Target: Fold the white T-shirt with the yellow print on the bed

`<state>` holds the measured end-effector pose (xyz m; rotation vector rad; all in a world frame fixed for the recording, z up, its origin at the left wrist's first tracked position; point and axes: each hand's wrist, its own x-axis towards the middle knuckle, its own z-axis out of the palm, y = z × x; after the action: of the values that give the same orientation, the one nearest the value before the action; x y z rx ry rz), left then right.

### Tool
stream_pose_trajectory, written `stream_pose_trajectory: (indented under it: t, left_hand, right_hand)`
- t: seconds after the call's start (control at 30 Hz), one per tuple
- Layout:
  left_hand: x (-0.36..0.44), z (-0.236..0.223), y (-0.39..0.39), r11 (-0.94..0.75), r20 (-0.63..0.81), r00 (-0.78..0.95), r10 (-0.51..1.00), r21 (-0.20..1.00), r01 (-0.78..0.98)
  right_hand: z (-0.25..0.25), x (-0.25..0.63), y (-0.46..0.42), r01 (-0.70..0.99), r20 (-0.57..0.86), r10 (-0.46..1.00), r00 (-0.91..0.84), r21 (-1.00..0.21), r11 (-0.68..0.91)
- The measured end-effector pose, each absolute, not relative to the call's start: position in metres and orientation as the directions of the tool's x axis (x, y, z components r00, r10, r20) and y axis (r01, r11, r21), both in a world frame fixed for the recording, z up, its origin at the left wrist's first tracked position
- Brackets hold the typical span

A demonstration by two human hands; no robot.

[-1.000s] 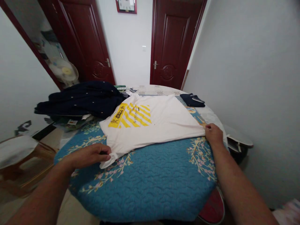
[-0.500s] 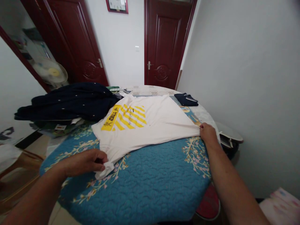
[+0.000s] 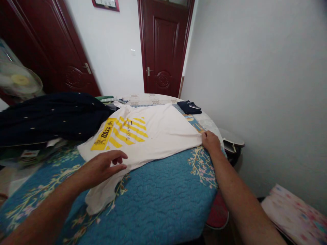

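**Item 1:** white cotton T-shirt (image 3: 150, 131), thin soft knit, spread flat and slightly rumpled on the table, seen in the head view. Its broad printed panel carries yellow diagonal stripes, a yellow block with dark lettering reading "BALL", and small black text. The long axis runs across the view from left to right, with the print toward the left end. A loose white flap (image 3: 98, 199) trails toward the wearer over the near table edge area. The collar cannot be made out.

**Item 2:** left hand (image 3: 103, 166), bare, held over the near part of the shirt, fingers loosely spread and slightly curled, gripping nothing.

**Item 3:** right hand (image 3: 211, 142), bare, at the shirt's right hem, fingers bent down onto the fabric edge. Whether they pinch it cannot be told.

**Item 4:** round table (image 3: 155, 200) under a blue quilted cover, with a wavy stitched texture and pale floral sprays.

**Item 5:** dark navy dotted garment (image 3: 51, 119), heaped in soft folds, touching the shirt's far left edge.

**Item 6:** small folded navy garment (image 3: 189, 107) with white stripes, just beyond the shirt's far right corner.

**Item 7:** dark red panelled door (image 3: 163, 51), in the far wall.
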<state>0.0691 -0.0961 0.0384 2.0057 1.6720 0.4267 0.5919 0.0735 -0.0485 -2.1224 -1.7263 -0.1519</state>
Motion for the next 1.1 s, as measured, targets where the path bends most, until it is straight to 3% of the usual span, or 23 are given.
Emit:
stream_pose_trajectory:
  t: [0.2, 0.43, 0.6, 0.77, 1.0, 1.1]
  left_hand:
    - [0.110, -0.008, -0.063, -0.284, -0.028, 0.322, 0.946, 0.403, 0.870]
    - [0.103, -0.027, -0.066, -0.331, 0.066, 0.339, 0.939, 0.452, 0.828]
    - [0.103, -0.028, -0.066, -0.293, 0.046, 0.308, 0.950, 0.465, 0.835]
    - [0.104, -0.027, -0.069, -0.293, 0.052, 0.307, 0.950, 0.479, 0.828]
    - [0.102, 0.000, -0.063, -0.302, -0.072, 0.382, 0.921, 0.486, 0.820]
    - [0.103, 0.017, -0.045, -0.366, -0.025, 0.413, 0.910, 0.420, 0.831]
  right_hand:
    - [-0.049, 0.583, 0.075, 0.972, 0.283, 0.946, 0.160, -0.210, -0.101]
    - [-0.048, 0.583, 0.078, 0.957, 0.268, 0.945, 0.189, -0.265, -0.116]
    - [-0.048, 0.584, 0.076, 0.905, 0.230, 0.901, 0.369, -0.311, -0.291]
    - [-0.043, 0.582, 0.070, 0.894, 0.219, 0.894, 0.390, -0.322, -0.311]
    - [-0.030, 0.578, 0.072, 0.936, 0.074, 0.936, 0.343, -0.106, -0.335]
    - [-0.017, 0.576, 0.084, 0.938, 0.065, 0.936, 0.345, -0.054, -0.342]
